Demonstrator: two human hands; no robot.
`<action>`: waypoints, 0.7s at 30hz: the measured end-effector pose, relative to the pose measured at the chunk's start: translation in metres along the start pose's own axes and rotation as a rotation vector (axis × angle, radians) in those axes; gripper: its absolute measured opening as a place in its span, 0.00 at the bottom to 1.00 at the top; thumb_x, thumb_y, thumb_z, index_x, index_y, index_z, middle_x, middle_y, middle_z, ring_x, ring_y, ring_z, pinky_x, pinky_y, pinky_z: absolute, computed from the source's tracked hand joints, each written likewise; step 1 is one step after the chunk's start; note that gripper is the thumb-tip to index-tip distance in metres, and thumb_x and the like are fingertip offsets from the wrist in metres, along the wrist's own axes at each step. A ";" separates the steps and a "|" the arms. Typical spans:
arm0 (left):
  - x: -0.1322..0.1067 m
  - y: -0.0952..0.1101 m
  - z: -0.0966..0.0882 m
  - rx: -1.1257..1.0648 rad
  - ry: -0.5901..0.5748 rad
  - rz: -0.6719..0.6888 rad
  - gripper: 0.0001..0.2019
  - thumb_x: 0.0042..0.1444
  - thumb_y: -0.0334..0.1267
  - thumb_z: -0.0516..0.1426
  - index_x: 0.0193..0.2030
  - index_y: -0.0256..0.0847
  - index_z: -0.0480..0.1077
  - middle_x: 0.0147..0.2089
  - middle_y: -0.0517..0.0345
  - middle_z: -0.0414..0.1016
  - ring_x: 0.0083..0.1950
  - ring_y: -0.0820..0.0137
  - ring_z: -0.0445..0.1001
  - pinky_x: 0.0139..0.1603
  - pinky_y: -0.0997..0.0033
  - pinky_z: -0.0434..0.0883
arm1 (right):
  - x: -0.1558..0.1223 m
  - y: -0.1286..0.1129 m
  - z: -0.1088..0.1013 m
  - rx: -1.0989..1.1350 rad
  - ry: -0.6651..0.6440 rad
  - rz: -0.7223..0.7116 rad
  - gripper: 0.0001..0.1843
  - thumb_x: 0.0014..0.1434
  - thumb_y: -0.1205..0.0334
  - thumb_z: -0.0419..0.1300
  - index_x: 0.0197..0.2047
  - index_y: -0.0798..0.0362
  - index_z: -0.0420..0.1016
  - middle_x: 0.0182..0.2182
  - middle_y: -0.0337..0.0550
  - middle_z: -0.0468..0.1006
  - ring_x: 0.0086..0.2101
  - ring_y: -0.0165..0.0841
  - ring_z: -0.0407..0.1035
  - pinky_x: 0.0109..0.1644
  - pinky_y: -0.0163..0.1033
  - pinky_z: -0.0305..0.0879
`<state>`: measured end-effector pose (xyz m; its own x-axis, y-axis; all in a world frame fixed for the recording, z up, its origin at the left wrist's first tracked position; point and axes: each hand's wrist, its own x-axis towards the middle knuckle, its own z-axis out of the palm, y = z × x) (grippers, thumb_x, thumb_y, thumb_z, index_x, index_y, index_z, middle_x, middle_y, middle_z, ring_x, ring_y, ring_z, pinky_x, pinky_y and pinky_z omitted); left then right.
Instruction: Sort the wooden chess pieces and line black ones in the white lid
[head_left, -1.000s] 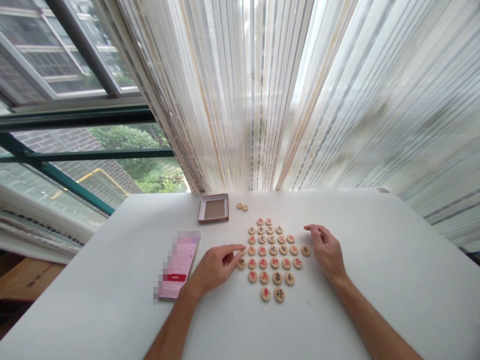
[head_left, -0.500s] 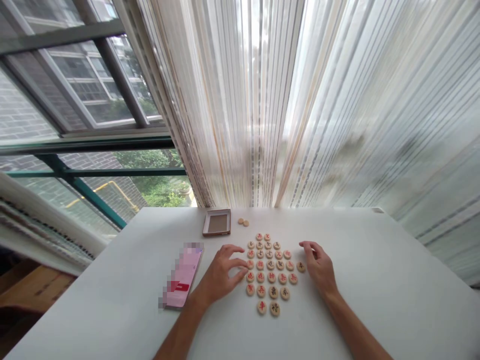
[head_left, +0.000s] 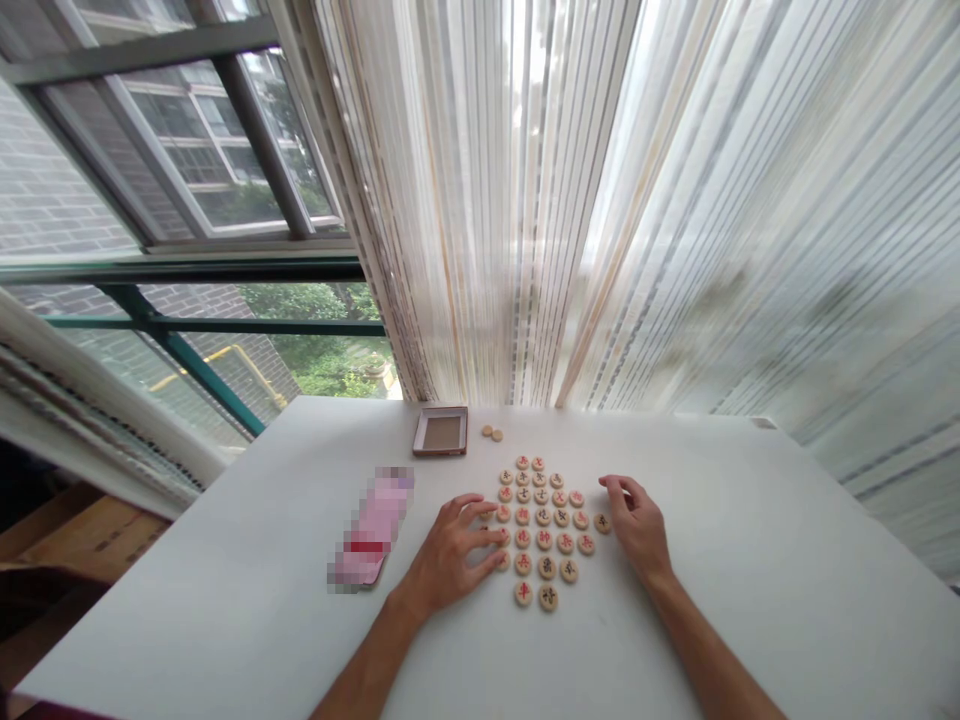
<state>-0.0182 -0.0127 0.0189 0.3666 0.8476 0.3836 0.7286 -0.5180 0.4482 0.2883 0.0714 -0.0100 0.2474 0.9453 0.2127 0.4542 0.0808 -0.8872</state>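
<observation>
Your left hand (head_left: 459,548), fingers apart, covers some chess pieces (head_left: 544,541) midway between the left and right edges of the table (head_left: 787,540); your right hand (head_left: 636,522) curls beside them, fingertip contact unclear. The pieces look light, hard, smooth, best pinched by their rims. Since the earlier frame, your left fingertips have shifted nearer.

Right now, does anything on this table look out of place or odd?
Two plain discs lie apart from the marked pieces, beside the shallow box. They stand out because no characters show on them. I see nothing spilled.
</observation>
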 end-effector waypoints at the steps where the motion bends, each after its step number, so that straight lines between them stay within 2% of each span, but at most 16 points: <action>1: 0.000 0.000 0.000 -0.003 0.000 -0.001 0.10 0.59 0.39 0.64 0.47 0.51 0.81 0.59 0.54 0.75 0.65 0.54 0.66 0.64 0.48 0.67 | 0.000 0.000 0.000 -0.001 0.000 0.000 0.28 0.64 0.39 0.53 0.43 0.54 0.80 0.42 0.50 0.83 0.36 0.40 0.76 0.39 0.41 0.70; 12: 0.000 -0.003 0.001 -0.018 0.006 0.029 0.11 0.59 0.38 0.64 0.49 0.50 0.79 0.58 0.54 0.75 0.63 0.56 0.67 0.62 0.48 0.69 | 0.000 0.001 0.001 0.001 -0.001 0.001 0.30 0.63 0.37 0.53 0.44 0.55 0.81 0.40 0.51 0.84 0.31 0.38 0.75 0.32 0.37 0.69; 15: 0.004 -0.005 -0.004 -0.031 0.041 0.029 0.13 0.60 0.36 0.63 0.51 0.49 0.79 0.59 0.53 0.75 0.63 0.57 0.67 0.63 0.51 0.69 | 0.000 0.000 0.001 0.003 0.001 -0.002 0.30 0.62 0.36 0.53 0.43 0.55 0.81 0.39 0.52 0.84 0.31 0.38 0.75 0.30 0.37 0.68; 18: 0.014 -0.011 -0.012 -0.023 0.110 0.026 0.11 0.61 0.34 0.61 0.50 0.48 0.79 0.58 0.52 0.75 0.63 0.58 0.68 0.64 0.52 0.68 | 0.000 0.000 0.000 -0.001 0.000 0.002 0.30 0.63 0.37 0.53 0.43 0.55 0.81 0.38 0.51 0.84 0.30 0.38 0.75 0.30 0.37 0.68; 21: 0.036 -0.024 -0.021 -0.005 0.170 0.009 0.10 0.64 0.35 0.59 0.49 0.47 0.79 0.56 0.52 0.76 0.61 0.60 0.69 0.63 0.54 0.68 | 0.000 -0.001 0.001 -0.006 -0.002 0.002 0.29 0.63 0.37 0.54 0.43 0.55 0.81 0.38 0.50 0.84 0.30 0.38 0.74 0.30 0.37 0.67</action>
<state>-0.0345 0.0281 0.0390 0.2693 0.8115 0.5186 0.7228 -0.5262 0.4480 0.2874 0.0714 -0.0098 0.2468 0.9461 0.2097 0.4587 0.0766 -0.8853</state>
